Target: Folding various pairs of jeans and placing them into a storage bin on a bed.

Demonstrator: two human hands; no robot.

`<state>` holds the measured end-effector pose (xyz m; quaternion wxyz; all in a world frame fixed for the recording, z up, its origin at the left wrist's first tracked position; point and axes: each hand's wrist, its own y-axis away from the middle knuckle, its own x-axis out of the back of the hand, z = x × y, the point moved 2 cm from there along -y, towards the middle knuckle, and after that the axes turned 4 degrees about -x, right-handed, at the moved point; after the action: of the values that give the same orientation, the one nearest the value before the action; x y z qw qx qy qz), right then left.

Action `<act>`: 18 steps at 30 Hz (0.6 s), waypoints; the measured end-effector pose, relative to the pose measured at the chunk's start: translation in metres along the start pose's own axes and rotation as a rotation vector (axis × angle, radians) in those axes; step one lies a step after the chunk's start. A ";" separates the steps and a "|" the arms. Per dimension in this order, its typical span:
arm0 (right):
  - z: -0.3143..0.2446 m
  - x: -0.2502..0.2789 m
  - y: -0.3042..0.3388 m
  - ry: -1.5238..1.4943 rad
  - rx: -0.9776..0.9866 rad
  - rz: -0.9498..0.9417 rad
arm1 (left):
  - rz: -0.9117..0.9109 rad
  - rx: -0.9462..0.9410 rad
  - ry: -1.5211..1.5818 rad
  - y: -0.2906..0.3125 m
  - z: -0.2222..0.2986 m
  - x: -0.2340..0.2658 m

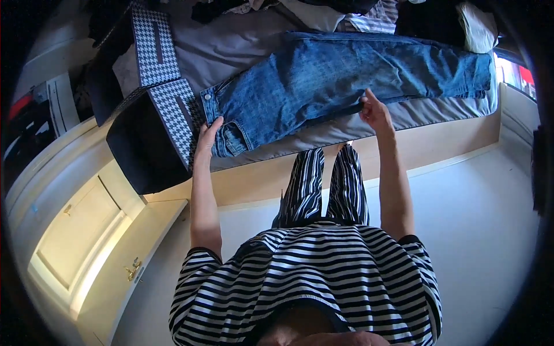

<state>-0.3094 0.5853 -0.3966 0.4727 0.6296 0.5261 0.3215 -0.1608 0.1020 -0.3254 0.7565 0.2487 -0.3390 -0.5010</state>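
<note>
A pair of blue jeans (323, 81) lies lengthwise across the bed, legs laid together, waistband on the left and hems on the right. My left hand (209, 135) is closed on the waistband beside the front pocket, thumb on top and the other fingers hidden underneath. Near the lower edge of the legs is my right hand (378, 114), its index finger stretched over the denim and the others partly bent. Nothing shows in that hand; whether it touches the cloth I cannot tell.
A black fabric storage box (144, 144) with a houndstooth rim stands at the bed's left end. The grey bed sheet (219, 37) bears piled clothes at the back, including a striped cloth (375, 17). A wooden bed side (444, 141) faces me. An open door (127, 271) stands lower left.
</note>
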 end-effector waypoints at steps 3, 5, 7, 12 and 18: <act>0.003 -0.013 0.006 0.163 -0.029 -0.079 | 0.017 0.023 -0.012 0.001 0.004 0.010; 0.009 -0.020 0.011 0.294 0.003 -0.004 | 0.000 0.025 -0.011 0.005 0.010 0.009; 0.011 -0.025 0.015 0.384 0.106 0.070 | -0.022 -0.017 -0.033 0.011 0.019 0.009; 0.039 -0.044 0.015 0.239 -0.147 -0.056 | 0.011 -0.039 -0.024 0.030 0.040 0.008; 0.045 -0.037 0.009 -0.528 0.034 -0.159 | 0.060 0.008 -0.111 0.023 0.031 0.031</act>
<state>-0.2741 0.5381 -0.4004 0.6066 0.6561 0.4379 0.0992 -0.1628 0.0804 -0.2804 0.7500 0.2134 -0.3898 -0.4899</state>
